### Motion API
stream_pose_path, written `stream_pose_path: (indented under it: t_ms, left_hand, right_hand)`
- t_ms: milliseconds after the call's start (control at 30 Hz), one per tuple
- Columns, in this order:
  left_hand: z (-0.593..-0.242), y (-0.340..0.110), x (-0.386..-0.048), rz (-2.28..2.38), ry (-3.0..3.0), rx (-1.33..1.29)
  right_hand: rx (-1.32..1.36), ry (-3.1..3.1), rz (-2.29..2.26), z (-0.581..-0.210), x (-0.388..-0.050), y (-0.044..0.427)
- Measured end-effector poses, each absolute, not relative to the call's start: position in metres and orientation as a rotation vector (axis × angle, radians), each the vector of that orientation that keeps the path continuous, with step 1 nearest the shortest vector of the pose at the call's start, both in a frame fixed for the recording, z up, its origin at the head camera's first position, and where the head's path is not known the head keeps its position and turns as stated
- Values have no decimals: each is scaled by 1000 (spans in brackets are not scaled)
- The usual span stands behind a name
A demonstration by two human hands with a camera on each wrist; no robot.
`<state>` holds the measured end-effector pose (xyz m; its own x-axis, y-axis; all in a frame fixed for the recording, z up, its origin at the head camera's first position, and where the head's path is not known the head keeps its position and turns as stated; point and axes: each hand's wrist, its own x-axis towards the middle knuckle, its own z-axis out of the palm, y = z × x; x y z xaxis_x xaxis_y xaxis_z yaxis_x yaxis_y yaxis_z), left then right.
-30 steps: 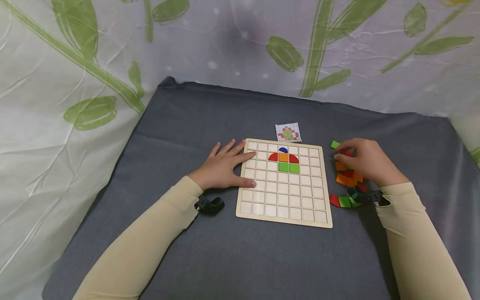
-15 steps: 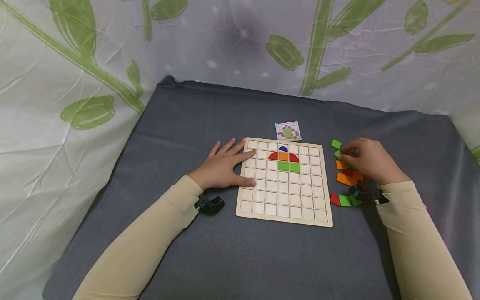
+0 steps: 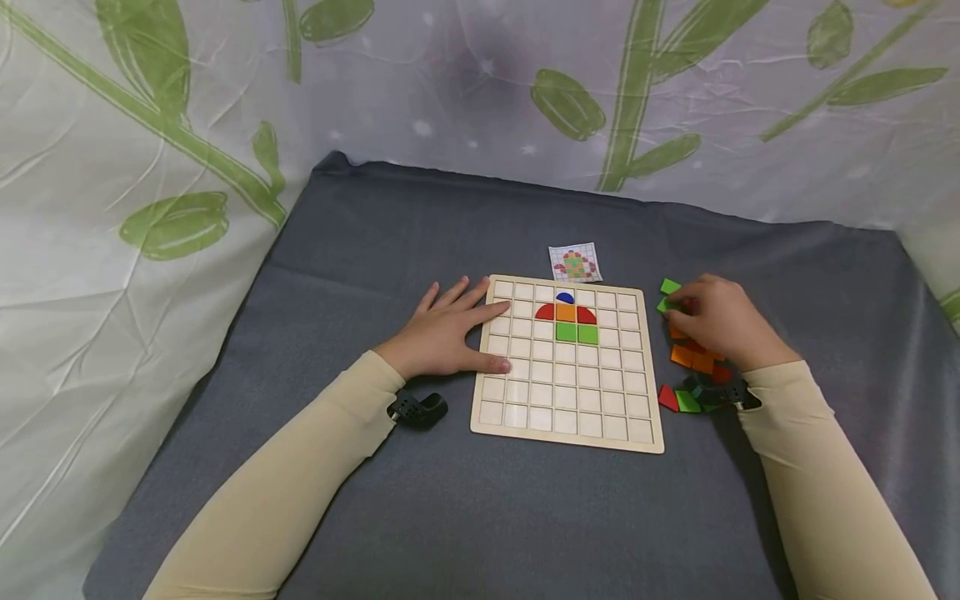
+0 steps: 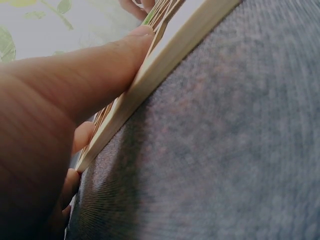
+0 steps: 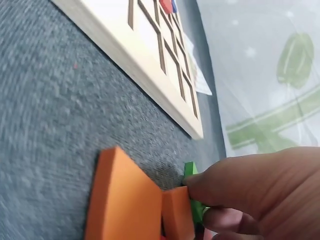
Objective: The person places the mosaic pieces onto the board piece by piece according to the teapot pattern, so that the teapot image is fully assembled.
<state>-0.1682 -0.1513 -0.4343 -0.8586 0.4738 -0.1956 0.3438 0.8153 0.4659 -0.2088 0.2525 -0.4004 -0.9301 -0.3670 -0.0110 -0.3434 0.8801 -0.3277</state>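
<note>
My left hand lies with fingers spread over the left edge of a wooden grid board; in the left wrist view, the thumb presses the board's rim. On the board sit a blue half-round tile, an orange square tile, red curved tiles on either side of it, and two green square tiles. To the right of the board, my right hand pinches a green tile between thumb and fingers. Its fingers partly hide that tile. Orange tiles lie just beneath the hand.
A small printed pattern card lies beyond the board's far edge. Another green tile rests past the right fingertips. Loose orange, red and green tiles, among them a red one, are scattered under the right wrist. Dark grey cloth covers the table.
My right hand has shifted slightly left, and the green tile at its fingertips has moved left with it. The left hand and the tiles on the board stay as they were.
</note>
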Motion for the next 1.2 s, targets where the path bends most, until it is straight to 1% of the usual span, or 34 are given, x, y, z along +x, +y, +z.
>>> stream_pose_path:
  t_ms: [700,1000,1200]
  left_hand:
    - [-431,-151,-167,617,2690,633]
    - [-433,-151,-166,603,2686,620]
    - [-432,-151,-167,612,2688,612]
  right_hand:
    - [-412,2991,-572,-403,-208,243]
    - [-446,2990,-565,-393,-202,230]
    - [-591,2959,-541,-385,-195,202]
